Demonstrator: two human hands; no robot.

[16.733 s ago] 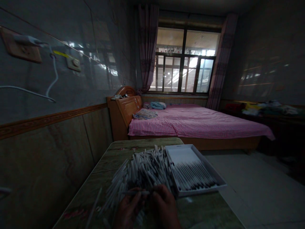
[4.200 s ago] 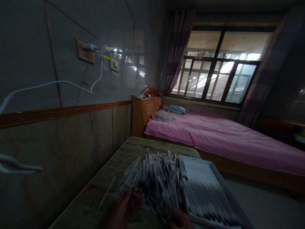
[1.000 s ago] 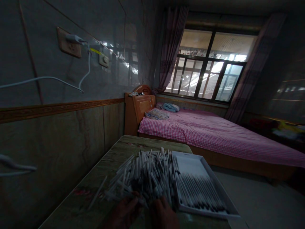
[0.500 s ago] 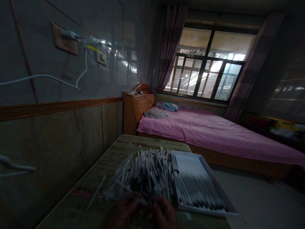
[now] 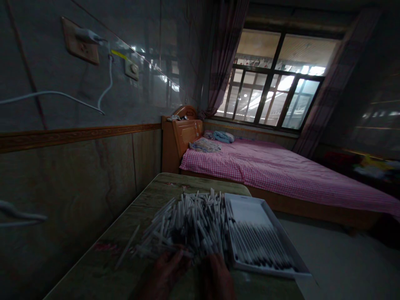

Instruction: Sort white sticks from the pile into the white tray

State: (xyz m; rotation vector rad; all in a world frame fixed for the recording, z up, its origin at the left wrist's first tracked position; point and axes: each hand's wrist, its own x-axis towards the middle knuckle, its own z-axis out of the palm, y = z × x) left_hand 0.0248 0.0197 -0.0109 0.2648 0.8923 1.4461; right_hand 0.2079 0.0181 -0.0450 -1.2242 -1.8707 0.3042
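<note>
A heap of slim white pen-like sticks point(image 5: 200, 221), some with dark parts, covers the middle of the table. My left hand point(image 5: 168, 266) is at the near edge of the heap, thumb and fingers closed on a pale stick point(image 5: 185, 253). Just right of it, my right hand point(image 5: 217, 275) has its fingers bent down at the heap's near side; blur and darkness hide what is under them. Beside the heap, a shallow white tray point(image 5: 250, 206) holds a row of similar sticks point(image 5: 262, 246), their dark ends toward me.
One loose stick point(image 5: 127, 246) lies left of the heap on the marbled table point(image 5: 146, 193). Beyond stands a bed with a pink checked sheet point(image 5: 250, 162). On the left wall, a charger point(image 5: 89, 36) with a white cable is plugged into a socket.
My right hand has turned, its fingers now pointing down and slightly farther from my left hand. The left hand stays in nearly the same spot. The view has tilted a little.
</note>
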